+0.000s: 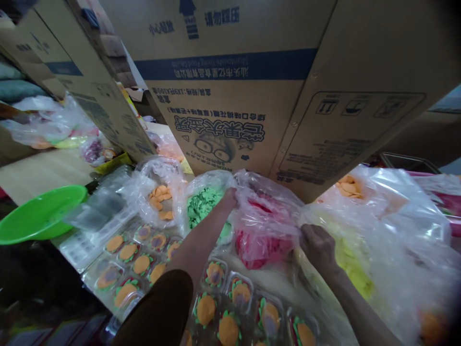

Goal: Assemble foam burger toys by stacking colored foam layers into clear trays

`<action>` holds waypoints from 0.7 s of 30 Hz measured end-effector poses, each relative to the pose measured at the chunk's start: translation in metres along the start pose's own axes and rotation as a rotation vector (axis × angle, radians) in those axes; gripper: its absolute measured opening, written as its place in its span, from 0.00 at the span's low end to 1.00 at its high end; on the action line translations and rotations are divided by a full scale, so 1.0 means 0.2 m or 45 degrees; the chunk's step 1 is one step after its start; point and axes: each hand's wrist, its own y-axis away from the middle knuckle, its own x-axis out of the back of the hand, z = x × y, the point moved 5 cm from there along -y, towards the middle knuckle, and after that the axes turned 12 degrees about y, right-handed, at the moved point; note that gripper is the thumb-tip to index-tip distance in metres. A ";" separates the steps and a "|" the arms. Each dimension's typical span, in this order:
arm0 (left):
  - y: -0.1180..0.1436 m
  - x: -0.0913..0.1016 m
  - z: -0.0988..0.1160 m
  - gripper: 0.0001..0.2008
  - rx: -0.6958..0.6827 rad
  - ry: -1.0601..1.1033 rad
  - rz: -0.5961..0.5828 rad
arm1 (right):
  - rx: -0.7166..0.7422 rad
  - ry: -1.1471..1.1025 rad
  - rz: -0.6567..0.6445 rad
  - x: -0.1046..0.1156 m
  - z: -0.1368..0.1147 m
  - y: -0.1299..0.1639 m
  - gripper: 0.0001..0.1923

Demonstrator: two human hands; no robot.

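Both hands are at a see-through plastic bag [264,250] with bright pink-red pieces inside. My left hand [230,194] is closed at its left edge, beside a bag of green leaf-like pieces [204,202]. On the other side my right hand [319,242] has its fingers curled round the film of the pink-red bag. A bag of yellow pieces [351,269] lies close to my right wrist. Below my arms, several small see-through trays hold burger-shaped pieces [206,310] with orange tops and green frills. My left forearm hides part of these trays.
A tall printed carton [223,101] stands right behind the bags. At left are a green basin [43,214], stacked plastic trays [99,206] and a bag of orange discs [160,197]. More orange discs [348,186] lie at the right.
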 end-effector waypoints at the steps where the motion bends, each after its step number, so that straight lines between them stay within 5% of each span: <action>1: 0.04 0.00 0.00 0.19 -0.046 -0.047 -0.008 | -0.175 -0.082 0.082 0.03 0.05 -0.02 0.05; 4: 0.20 -0.08 0.02 0.22 -0.405 -0.559 -0.324 | -0.604 -0.277 0.242 0.01 0.08 -0.04 0.07; 7: 0.41 -0.21 -0.10 0.37 -0.820 -1.458 -1.115 | -0.758 -0.398 0.299 -0.07 -0.03 -0.04 0.02; 9: 0.49 -0.21 -0.22 0.33 -0.850 -1.797 -1.471 | -0.790 -0.510 0.272 -0.12 -0.09 -0.03 0.02; 11: 0.49 -0.18 -0.26 0.17 -0.839 -1.934 -1.497 | -0.781 -0.594 0.200 -0.12 -0.10 -0.01 0.03; 13: 0.46 -0.16 -0.23 0.01 -0.925 -1.995 -1.328 | -0.754 -0.630 0.097 -0.06 -0.07 0.02 0.04; 16: 0.45 -0.14 -0.12 0.07 -1.083 -1.948 -1.126 | -0.535 -0.773 -0.279 0.05 -0.03 0.04 0.07; 19: 0.51 -0.14 -0.07 0.09 -1.173 -1.911 -1.123 | -0.218 -1.058 -0.805 0.08 -0.11 0.06 0.33; 21: 0.57 -0.16 -0.11 0.11 -1.203 -1.913 -1.153 | -0.174 -1.011 -0.891 0.04 -0.18 0.05 0.36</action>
